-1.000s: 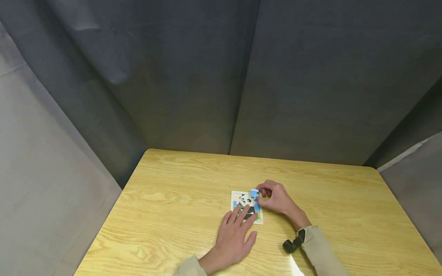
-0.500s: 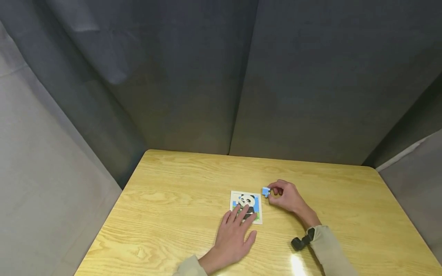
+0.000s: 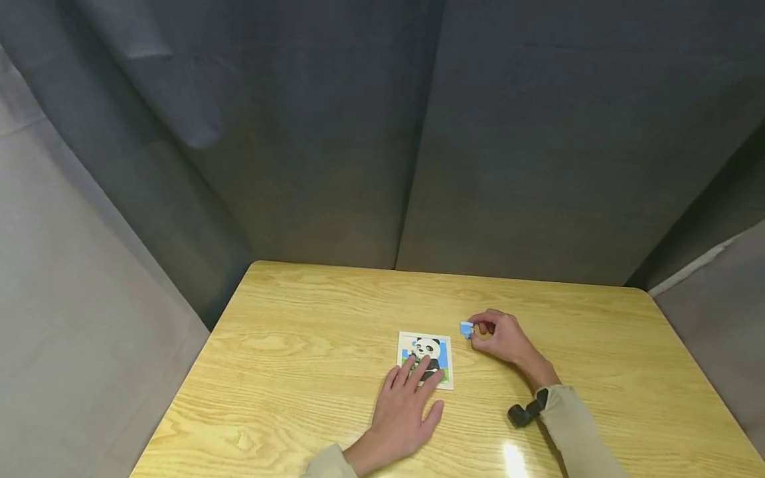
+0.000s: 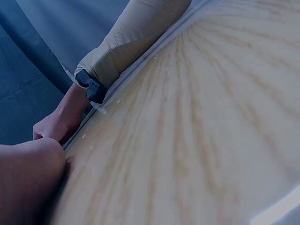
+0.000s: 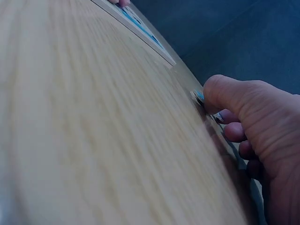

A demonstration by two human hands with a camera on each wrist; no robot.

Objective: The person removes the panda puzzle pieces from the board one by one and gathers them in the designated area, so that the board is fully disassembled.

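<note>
A small panda jigsaw puzzle (image 3: 443,352) in a pale square frame lies flat on the table, the panda in its middle over blue and green. My left hand (image 3: 402,415) rests with spread, straight fingers on the puzzle's lower part and hides some of the picture. To the right of the frame, my right hand (image 3: 502,337) pinches a blue puzzle piece (image 3: 466,329) between thumb and forefinger. In the right wrist view, the thumb covers most of that piece (image 5: 200,95), which shows close over the wood.
The wooden table (image 3: 287,358) extends around both hands. Dark curtains (image 3: 335,133) hang behind its far edge, and paler grey cloth (image 3: 78,299) stands at the left. A black wrist device (image 3: 526,410) sits at the right sleeve.
My right hand has moved right, carrying the blue puzzle piece from over the frame's upper right corner to beside the frame. The left hand has stayed in place on the puzzle.
</note>
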